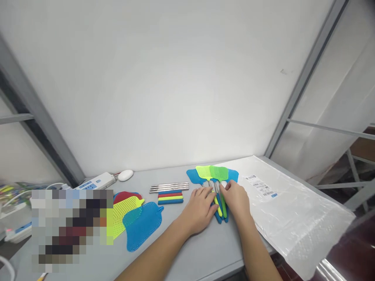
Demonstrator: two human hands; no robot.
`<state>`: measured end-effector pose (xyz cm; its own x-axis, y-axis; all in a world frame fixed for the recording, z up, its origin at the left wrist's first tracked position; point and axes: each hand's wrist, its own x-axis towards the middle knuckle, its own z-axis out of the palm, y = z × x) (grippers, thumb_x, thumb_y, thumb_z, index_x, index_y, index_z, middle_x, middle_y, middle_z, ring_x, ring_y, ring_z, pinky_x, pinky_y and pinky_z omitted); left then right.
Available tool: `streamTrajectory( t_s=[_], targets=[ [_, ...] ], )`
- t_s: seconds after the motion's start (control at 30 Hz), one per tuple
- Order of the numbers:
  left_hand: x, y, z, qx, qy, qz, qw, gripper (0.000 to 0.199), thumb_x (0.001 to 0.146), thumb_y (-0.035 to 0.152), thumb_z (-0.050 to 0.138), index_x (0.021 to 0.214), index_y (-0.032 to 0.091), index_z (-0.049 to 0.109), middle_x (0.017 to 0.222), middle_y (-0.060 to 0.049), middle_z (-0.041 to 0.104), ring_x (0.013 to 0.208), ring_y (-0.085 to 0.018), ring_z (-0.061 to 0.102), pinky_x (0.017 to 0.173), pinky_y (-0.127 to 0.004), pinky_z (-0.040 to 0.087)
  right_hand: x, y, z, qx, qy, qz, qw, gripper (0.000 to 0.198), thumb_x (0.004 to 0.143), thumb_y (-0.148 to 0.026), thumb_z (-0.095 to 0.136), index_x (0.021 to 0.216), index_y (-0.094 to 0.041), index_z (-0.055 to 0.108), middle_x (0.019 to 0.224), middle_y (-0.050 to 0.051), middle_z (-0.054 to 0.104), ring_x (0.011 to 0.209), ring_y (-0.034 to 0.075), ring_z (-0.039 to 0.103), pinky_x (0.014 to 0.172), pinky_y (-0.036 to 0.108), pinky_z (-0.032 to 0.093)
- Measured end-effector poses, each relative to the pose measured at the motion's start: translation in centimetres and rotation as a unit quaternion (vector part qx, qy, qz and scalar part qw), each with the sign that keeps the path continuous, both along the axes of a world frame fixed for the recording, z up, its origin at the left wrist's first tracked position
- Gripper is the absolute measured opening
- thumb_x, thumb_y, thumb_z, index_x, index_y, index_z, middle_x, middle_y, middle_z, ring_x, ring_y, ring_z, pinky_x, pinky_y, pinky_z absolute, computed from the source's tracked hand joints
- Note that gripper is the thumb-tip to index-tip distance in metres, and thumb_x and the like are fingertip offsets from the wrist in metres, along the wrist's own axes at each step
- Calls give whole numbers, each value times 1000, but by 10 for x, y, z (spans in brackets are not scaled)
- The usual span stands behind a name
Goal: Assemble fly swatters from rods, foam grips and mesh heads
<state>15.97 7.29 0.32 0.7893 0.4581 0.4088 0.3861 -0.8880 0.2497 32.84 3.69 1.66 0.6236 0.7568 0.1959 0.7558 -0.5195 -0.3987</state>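
Several fly swatters with blue, yellow and green heads lie fanned out in a bundle on the grey table; the green fly swatter (pixel 219 173) is on top at the right, the yellow fly swatter (pixel 204 172) beside it. My left hand (pixel 199 210) lies over the left side of the bundle, fingers stretched out across the shafts and handles. My right hand (pixel 236 199) is at the right side, its fingers bent and pinched on a fly swatter near the shaft; the fingertips are partly hidden. Coloured handles (pixel 224 207) point toward me between both hands.
Left of the hands lie a row of metal rods (pixel 169 187) and coloured handle grips (pixel 170 198). Loose swatter heads, a blue one (pixel 143 228) in front, overlap further left. A power strip (pixel 98 181) and white mouse (pixel 125 175) are behind. A plastic bag (pixel 293 210) covers the right side.
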Motion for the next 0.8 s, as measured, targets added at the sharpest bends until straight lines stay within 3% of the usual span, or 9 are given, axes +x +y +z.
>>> streamTrajectory(
  t_s=[0.13, 0.23, 0.43, 0.57, 0.7, 0.8],
  targets=[
    [-38, 0, 11, 18, 5, 13, 1000, 30, 96, 34, 46, 123, 24, 55, 137, -8, 52, 126, -27, 44, 107, -49, 34, -16, -3, 11, 21, -25, 45, 998, 35, 96, -44, 36, 82, -21, 59, 70, 4, 66, 67, 20, 62, 56, 27, 34],
    [-75, 0, 16, 30, 27, 38, 998, 24, 95, 29, 47, 115, 23, 59, 134, -8, 54, 123, -27, 46, 105, -50, 35, -41, 2, 22, 7, -43, 133, 990, 37, 98, -44, 33, 85, -22, 59, 72, 3, 66, 69, 18, 63, 57, 26, 35],
    [-129, -18, 13, 33, 47, 139, 989, 23, 94, 25, 47, 113, 23, 60, 129, -8, 55, 119, -28, 46, 105, -53, 33, -100, 45, 42, -91, -61, 344, 933, 19, 95, -36, 53, 96, -21, 66, 89, 3, 69, 81, 16, 64, 70, 28, 47],
    [-137, -31, 7, 16, 58, 179, 982, 30, 93, 25, 47, 121, 24, 56, 134, -8, 54, 125, -29, 43, 109, -56, 28, -123, 90, 40, -142, -77, 366, 916, 33, 94, -35, 58, 122, -18, 57, 122, 9, 59, 101, 21, 62, 85, 42, 53],
    [-138, -27, 1, -4, 35, 196, 980, 44, 93, 26, 47, 137, 25, 45, 140, -6, 52, 131, -30, 38, 111, -55, 29, -129, 119, 32, -173, -98, 377, 904, 35, 93, -34, 59, 123, -17, 56, 123, 9, 59, 103, 22, 61, 85, 43, 53],
    [-140, -21, -2, -13, 24, 198, 980, 45, 94, 27, 46, 139, 27, 44, 138, -4, 55, 132, -30, 37, 111, -55, 28, -125, 126, 27, -191, -117, 379, 898, 35, 93, -34, 59, 123, -17, 56, 123, 10, 59, 103, 22, 62, 85, 43, 53]
  ],
)
